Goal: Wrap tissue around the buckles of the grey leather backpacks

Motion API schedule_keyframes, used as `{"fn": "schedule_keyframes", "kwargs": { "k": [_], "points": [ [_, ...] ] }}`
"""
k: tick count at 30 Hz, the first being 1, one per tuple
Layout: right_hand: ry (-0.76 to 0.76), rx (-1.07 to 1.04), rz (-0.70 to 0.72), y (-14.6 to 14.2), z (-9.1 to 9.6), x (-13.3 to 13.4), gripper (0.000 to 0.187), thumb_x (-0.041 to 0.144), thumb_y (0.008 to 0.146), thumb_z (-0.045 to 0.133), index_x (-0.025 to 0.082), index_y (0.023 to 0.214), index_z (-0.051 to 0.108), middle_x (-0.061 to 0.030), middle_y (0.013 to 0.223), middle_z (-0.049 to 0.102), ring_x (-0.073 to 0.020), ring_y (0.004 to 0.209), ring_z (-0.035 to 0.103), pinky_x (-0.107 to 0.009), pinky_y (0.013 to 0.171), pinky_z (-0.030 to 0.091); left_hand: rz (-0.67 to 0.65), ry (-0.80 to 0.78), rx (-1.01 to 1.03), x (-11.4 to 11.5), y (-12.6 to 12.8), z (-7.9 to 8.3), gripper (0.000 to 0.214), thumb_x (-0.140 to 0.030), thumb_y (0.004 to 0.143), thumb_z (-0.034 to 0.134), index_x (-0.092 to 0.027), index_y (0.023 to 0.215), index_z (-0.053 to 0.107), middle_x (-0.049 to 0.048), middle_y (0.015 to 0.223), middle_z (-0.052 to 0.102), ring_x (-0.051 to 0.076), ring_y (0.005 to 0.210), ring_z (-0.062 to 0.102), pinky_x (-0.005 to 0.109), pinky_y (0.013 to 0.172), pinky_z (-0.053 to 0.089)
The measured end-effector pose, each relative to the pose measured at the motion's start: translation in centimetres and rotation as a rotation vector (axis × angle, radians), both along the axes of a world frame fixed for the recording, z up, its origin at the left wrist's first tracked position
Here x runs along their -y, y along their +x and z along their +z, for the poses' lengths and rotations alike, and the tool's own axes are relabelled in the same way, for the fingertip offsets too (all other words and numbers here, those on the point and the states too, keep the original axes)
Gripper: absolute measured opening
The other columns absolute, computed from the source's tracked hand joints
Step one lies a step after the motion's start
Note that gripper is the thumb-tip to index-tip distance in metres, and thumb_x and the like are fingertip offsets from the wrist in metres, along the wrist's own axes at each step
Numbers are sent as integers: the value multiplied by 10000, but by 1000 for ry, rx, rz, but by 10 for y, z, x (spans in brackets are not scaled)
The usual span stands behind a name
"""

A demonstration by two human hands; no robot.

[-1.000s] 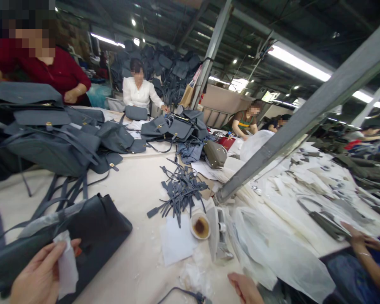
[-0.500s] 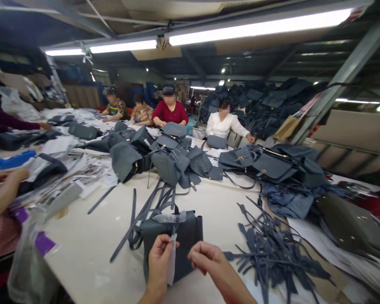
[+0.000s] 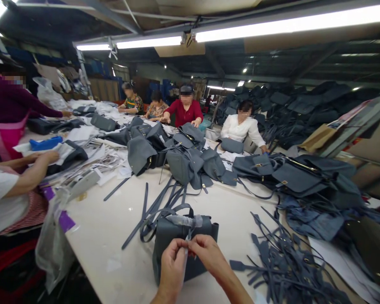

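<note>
At the far left, through the head camera, I saw a worker in purple (image 3: 14,99) reaching over the table (image 3: 114,240). In front of this person, another worker in white (image 3: 3,202) had both hands on a white sheet, beside a blue object (image 3: 46,143). A clear plastic bag (image 3: 55,253) hung at the table's edge, near a purple patch (image 3: 66,221). Next came one loose strap (image 3: 115,189) and a heap of grey bags (image 3: 180,158), from which several long straps came toward me.

The bag (image 3: 196,269) of my attention stood upright at the near side of the table, in the middle of my view, with a wrap (image 3: 180,220) along its top. Before it was the left hand (image 3: 174,261), its fingers pinched firmly upon a narrow white strip (image 3: 185,259). The right hand (image 3: 209,251) was just beside, its fingers bent to the strip's upper end; whether they had closed on it, I could not tell.

Further right lay a tangle of short straps (image 3: 291,264), and behind it a blue cloth (image 3: 315,221). A dark olive bag (image 3: 370,249) was at the right edge.
</note>
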State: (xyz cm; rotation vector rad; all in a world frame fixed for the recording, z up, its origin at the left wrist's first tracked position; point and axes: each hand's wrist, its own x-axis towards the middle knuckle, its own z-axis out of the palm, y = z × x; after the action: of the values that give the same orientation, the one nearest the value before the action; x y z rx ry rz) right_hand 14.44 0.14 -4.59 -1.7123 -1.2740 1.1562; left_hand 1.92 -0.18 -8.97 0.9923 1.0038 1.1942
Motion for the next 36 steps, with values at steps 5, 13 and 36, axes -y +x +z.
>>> {"fn": "schedule_keyframes", "kwargs": {
  "k": [5, 13, 36],
  "points": [
    [-33, -54, 6, 1, -4, 0, 276, 325, 704, 615, 183, 470, 582, 6, 508, 623, -137, 549, 547, -247, 559, 381, 10, -92, 1, -1, 3, 7, 279, -417, 728, 682, -195, 655, 530, -29, 541, 548, 126, 531, 515, 225, 526, 409],
    [-97, -248, -45, 3, -11, 9, 190, 316, 640, 678, 172, 751, 620, 58, 493, 572, -83, 424, 402, -217, 435, 268, -53, -264, 12, -1, -2, 26, 219, -321, 698, 590, -231, 796, 415, -44, 519, 595, 116, 452, 518, 212, 454, 397],
    [-96, -669, 42, -5, 4, 10, 437, 538, 729, 657, 166, 942, 577, 57, 619, 569, -55, 440, 417, -191, 423, 246, -145, -416, 190, 5, -5, 19, 365, -267, 577, 716, -219, 791, 424, -4, 531, 658, 139, 436, 572, 223, 463, 376]
  ]
}}
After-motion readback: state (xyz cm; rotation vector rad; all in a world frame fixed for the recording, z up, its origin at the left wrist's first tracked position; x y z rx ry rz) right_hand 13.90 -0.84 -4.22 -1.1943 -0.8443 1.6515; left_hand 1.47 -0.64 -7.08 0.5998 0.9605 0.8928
